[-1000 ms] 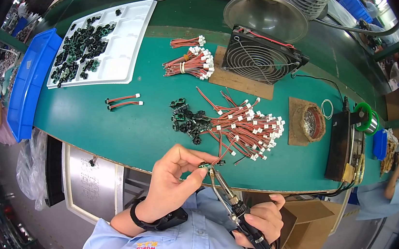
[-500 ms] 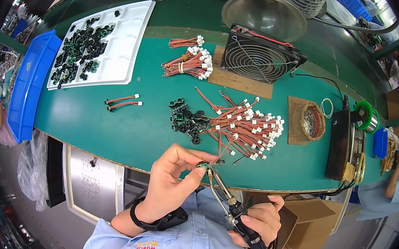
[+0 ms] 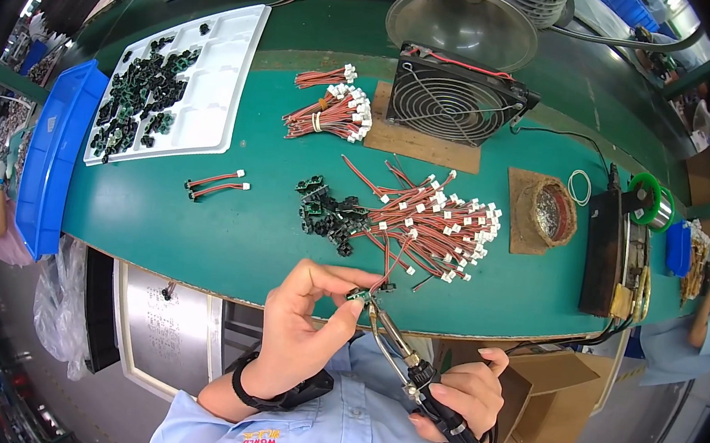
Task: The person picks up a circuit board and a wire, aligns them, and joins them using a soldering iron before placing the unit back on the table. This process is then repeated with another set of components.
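Note:
Between thumb and fingers my left hand [image 3: 311,310] pinches a small green circuit board [image 3: 358,294] at the table's front edge. A red and black wire with a white connector rises from the board. My right hand [image 3: 466,398] is wrapped round a black-handled soldering iron [image 3: 439,408] with a thin metal solder-feed tube beside its barrel. The iron's tip meets the board or sits very close to it; fingers partly hide the contact. Just beyond lie a pile of small dark boards [image 3: 325,214] and a fan of red-black wires with white connectors [image 3: 441,226].
Bundled wires [image 3: 332,114] lie behind, near a black fan [image 3: 454,100]. A white tray of boards [image 3: 236,79] and a blue bin [image 3: 45,163] stand left. At right are a round tip-cleaning pot [image 3: 546,211], a solder spool [image 3: 653,203] and a black box-shaped unit [image 3: 603,252].
The view has shifted slightly. Both hands keep nearly the same pose, with the iron's tip still at the board.

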`<state>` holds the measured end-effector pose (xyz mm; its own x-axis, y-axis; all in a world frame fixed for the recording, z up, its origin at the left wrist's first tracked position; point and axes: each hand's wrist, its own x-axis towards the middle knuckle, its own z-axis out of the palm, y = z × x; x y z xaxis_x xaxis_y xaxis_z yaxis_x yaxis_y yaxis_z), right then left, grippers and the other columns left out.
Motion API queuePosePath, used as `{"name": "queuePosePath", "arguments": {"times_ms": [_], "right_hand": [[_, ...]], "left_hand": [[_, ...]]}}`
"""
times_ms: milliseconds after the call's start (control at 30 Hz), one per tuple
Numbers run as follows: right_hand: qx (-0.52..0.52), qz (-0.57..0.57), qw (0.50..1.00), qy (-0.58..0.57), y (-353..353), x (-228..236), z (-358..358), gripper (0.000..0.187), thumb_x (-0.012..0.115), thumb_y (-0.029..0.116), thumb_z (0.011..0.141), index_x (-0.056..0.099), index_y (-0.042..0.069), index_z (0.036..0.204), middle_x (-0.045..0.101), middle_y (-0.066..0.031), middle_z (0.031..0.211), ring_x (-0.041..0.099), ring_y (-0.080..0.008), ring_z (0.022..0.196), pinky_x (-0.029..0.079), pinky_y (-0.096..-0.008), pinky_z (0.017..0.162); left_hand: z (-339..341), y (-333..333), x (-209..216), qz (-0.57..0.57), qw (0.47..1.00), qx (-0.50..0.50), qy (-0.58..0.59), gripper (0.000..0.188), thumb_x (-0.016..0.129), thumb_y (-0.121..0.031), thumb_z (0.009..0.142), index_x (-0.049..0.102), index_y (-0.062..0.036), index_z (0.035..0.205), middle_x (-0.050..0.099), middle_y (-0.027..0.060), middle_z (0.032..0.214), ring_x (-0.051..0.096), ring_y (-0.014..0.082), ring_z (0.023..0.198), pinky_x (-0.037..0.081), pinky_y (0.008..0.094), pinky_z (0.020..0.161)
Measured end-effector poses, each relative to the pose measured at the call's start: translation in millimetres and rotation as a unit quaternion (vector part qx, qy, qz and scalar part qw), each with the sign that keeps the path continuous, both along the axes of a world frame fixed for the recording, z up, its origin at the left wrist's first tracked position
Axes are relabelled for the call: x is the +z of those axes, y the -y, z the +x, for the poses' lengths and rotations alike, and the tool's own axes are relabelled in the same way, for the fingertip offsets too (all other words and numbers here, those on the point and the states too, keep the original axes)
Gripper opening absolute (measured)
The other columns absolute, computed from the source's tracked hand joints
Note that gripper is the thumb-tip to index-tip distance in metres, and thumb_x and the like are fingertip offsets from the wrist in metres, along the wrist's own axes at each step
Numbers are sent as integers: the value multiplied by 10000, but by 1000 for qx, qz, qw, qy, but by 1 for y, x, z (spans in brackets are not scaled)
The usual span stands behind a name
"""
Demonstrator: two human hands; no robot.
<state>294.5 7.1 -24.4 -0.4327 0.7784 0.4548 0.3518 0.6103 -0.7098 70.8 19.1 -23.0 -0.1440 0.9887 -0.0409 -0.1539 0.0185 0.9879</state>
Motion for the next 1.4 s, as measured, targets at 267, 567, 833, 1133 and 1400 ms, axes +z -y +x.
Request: {"name": "queuePosePath", "arguments": {"times_ms": [267,567,833,1133,1400], "right_hand": [[-84,38,995,-37,-2,-2,18,422,677,348,765,560,65,1056,606,-70,855,558,-148,771,344,-423,908],[-409,-25,912,-3,-43,-39,42,367,587,7,819,518,37,1178,570,-104,1042,539,-189,915,393,-316,898],[-133,-41,988,71,-34,-27,14,336,659,-8,739,562,55,1054,647,-76,829,585,-204,729,461,-295,746],[-29,64,978,194,-54,-11,-26,328,667,-16,667,580,80,968,639,-90,838,572,-246,690,443,-314,602],[-24,79,972,221,-60,-23,-40,355,639,-44,638,577,72,967,616,-84,833,570,-241,677,449,-316,586]], "left_hand": [[-2,-1,10,-11,998,11,54,145,580,-15,815,459,-34,892,617,216,1017,590,224,963,442,333,865],[-5,0,28,-104,961,-47,251,177,604,-125,777,464,-48,851,625,178,911,577,198,828,436,297,784],[-35,8,2,-40,986,43,156,149,605,-103,823,472,-44,854,635,187,976,588,152,858,447,239,721],[-43,23,-5,-46,987,78,134,130,598,-69,824,479,-34,863,634,191,981,556,116,753,448,232,703],[-53,26,-4,-60,987,69,135,150,593,-104,818,467,-34,860,624,165,952,556,116,772,438,233,679]]}}
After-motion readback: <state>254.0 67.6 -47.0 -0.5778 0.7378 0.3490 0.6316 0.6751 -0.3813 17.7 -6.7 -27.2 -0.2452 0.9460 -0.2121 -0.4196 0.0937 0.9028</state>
